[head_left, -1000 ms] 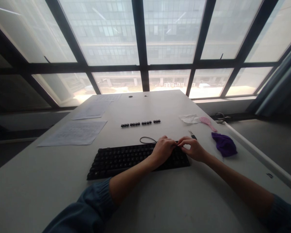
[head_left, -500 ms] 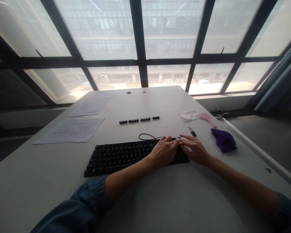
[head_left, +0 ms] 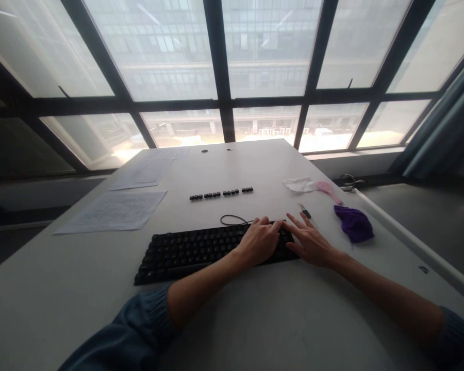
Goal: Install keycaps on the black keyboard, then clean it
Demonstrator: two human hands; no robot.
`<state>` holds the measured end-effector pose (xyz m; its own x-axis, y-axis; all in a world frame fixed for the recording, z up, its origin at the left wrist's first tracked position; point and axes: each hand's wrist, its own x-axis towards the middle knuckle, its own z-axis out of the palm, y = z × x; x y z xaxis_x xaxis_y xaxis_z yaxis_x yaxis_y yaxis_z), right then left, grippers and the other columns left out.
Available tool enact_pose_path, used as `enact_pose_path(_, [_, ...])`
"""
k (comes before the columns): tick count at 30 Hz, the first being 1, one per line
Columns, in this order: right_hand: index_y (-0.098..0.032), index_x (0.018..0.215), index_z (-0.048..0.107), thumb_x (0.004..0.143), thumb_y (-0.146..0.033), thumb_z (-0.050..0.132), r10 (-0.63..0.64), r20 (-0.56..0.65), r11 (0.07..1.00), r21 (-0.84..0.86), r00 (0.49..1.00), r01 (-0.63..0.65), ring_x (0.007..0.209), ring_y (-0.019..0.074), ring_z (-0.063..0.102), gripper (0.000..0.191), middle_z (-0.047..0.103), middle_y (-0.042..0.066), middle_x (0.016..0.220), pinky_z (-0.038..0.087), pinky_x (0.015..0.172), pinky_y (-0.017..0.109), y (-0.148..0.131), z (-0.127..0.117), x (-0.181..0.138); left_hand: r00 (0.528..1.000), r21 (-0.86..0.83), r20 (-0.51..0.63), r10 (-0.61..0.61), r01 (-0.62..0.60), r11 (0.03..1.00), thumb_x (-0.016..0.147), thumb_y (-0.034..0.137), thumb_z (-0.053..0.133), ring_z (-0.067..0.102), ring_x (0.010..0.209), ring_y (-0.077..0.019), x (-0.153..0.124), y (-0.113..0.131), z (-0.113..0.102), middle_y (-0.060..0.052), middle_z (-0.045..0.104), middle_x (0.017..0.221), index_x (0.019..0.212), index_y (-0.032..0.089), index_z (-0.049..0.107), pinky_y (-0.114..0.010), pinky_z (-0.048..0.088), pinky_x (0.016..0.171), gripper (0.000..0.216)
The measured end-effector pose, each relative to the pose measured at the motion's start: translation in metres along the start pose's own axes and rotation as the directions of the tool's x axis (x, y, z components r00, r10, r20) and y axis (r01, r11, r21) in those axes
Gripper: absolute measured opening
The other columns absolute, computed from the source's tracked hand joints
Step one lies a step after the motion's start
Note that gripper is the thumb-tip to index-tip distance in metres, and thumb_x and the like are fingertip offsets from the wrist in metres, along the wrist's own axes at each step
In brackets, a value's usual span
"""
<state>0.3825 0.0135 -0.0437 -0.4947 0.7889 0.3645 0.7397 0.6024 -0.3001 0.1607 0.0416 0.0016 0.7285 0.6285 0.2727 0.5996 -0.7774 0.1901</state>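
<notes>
Daylight from a wall of dark-framed windows (head_left: 224,77) falls on one long white table (head_left: 255,319), the only view being the head camera's. One black keyboard (head_left: 193,250) lies across the middle of the table, its cable (head_left: 232,220) looping out just behind it.

Both hands rest on the keyboard's right end. The left hand (head_left: 261,239) lies palm down over the keys with fingers loosely curled, its grip holding nothing that can be seen. The right hand (head_left: 311,242) sits just beside it at the keyboard's right edge, fingers spread flat and pointing away, its grip open and empty. The two hands are touching or nearly so at the fingertips; which cannot be told. Both forearms are bare, with blue sleeves (head_left: 139,330) pushed up near the elbows.

Beyond the keyboard, one row of loose black keycaps (head_left: 221,194) lies in a line, in four short groups; the single caps are too small to count surely. To the left lie three sheets of paper (head_left: 112,210), the nearest one largest.

On the right side of the table there are four items: one small dark tool (head_left: 305,211) just beyond the right hand's fingertips, one crumpled white tissue (head_left: 298,184), one pink brush (head_left: 328,189) touching the tissue's edge, and one purple cloth (head_left: 353,224) near the table's right edge. Two small round holes (head_left: 204,151) sit at the table's far end.
</notes>
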Motion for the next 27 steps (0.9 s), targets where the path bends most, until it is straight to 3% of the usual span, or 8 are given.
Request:
enact_pose_path(5, [-0.028, 0.156, 0.036, 0.105, -0.045, 0.036, 0.139, -0.043, 0.943, 0.311, 0.989, -0.119, 0.146, 0.0275, 0.038, 0.053, 0.047, 0.007, 0.154, 0.020, 0.123, 0.059, 0.007, 0.003, 0.001, 0.991, -0.219, -0.101, -0.091, 0.068, 0.973, 0.096, 0.020, 0.052, 0.062, 0.105, -0.0244, 0.002, -0.012, -0.007, -0.009, 0.075, 0.104, 0.135, 0.019, 0.056, -0.037, 0.050, 0.093, 0.039])
enact_pose_path(9, [-0.027, 0.153, 0.043, 0.105, -0.047, 0.038, 0.255, -0.139, 0.879, 0.447, 0.957, -0.169, 0.144, 0.0262, 0.042, 0.052, 0.049, 0.008, 0.153, 0.030, 0.121, 0.054, 0.011, 0.003, 0.003, 0.950, -0.325, -0.198, -0.242, 0.169, 0.930, 0.096, 0.025, 0.054, 0.066, 0.094, -0.0190, -0.011, -0.044, -0.044, -0.008, 0.073, 0.112, 0.124, 0.020, 0.067, -0.032, 0.054, 0.090, 0.032])
enact_pose_path(12, [-0.025, 0.144, 0.054, 0.104, -0.046, 0.041, 0.293, -0.201, 0.878, 0.444, 0.935, -0.180, 0.141, 0.0270, 0.047, 0.047, 0.054, 0.009, 0.149, 0.035, 0.118, 0.054, 0.013, 0.002, 0.006, 0.909, -0.273, -0.229, -0.347, 0.282, 0.920, 0.093, 0.027, 0.055, 0.066, 0.082, -0.0172, -0.041, -0.084, -0.079, -0.006, 0.075, 0.103, 0.115, 0.021, 0.073, -0.031, 0.054, 0.086, 0.029])
enact_pose_path(17, [-0.024, 0.115, 0.071, 0.101, -0.040, 0.050, 0.270, -0.333, 0.919, 0.368, 0.903, -0.140, 0.127, 0.0276, 0.059, 0.030, 0.066, 0.010, 0.132, 0.043, 0.111, 0.052, 0.005, -0.010, 0.022, 0.830, -0.120, -0.245, -0.501, 0.487, 0.865, 0.090, 0.035, 0.054, 0.067, 0.075, -0.0179, -0.122, -0.161, -0.118, -0.003, 0.077, 0.096, 0.109, 0.021, 0.076, -0.029, 0.054, 0.082, 0.032])
enact_pose_path(22, [-0.023, 0.100, 0.072, 0.096, -0.030, 0.056, 0.182, -0.402, 0.956, 0.285, 0.898, -0.066, 0.109, 0.0250, 0.066, 0.018, 0.072, 0.008, 0.114, 0.051, 0.099, 0.044, -0.026, -0.019, 0.069, 0.754, -0.083, -0.261, -0.603, 0.605, 0.792, 0.086, 0.042, 0.057, 0.069, 0.072, -0.0189, -0.187, -0.210, -0.133, -0.003, 0.079, 0.093, 0.103, 0.021, 0.077, -0.027, 0.054, 0.076, 0.034])
enact_pose_path(24, [-0.022, 0.101, 0.072, 0.094, -0.026, 0.059, 0.108, -0.371, 0.968, 0.249, 0.922, -0.013, 0.105, 0.0243, 0.066, 0.016, 0.074, 0.008, 0.108, 0.052, 0.096, 0.042, -0.042, -0.015, 0.099, 0.748, -0.091, -0.278, -0.602, 0.603, 0.792, 0.085, 0.043, 0.058, 0.070, 0.076, -0.0196, -0.194, -0.222, -0.136, -0.003, 0.079, 0.095, 0.102, 0.021, 0.077, -0.028, 0.054, 0.078, 0.034])
enact_pose_path(27, [-0.021, 0.102, 0.073, 0.091, -0.023, 0.062, 0.004, -0.274, 0.982, 0.181, 0.962, 0.047, 0.101, 0.0246, 0.067, 0.016, 0.075, 0.007, 0.102, 0.051, 0.093, 0.040, -0.065, 0.000, 0.154, 0.760, -0.124, -0.290, -0.581, 0.572, 0.810, 0.084, 0.043, 0.061, 0.071, 0.080, -0.0195, -0.184, -0.239, -0.136, -0.004, 0.079, 0.097, 0.101, 0.021, 0.077, -0.029, 0.055, 0.081, 0.032])
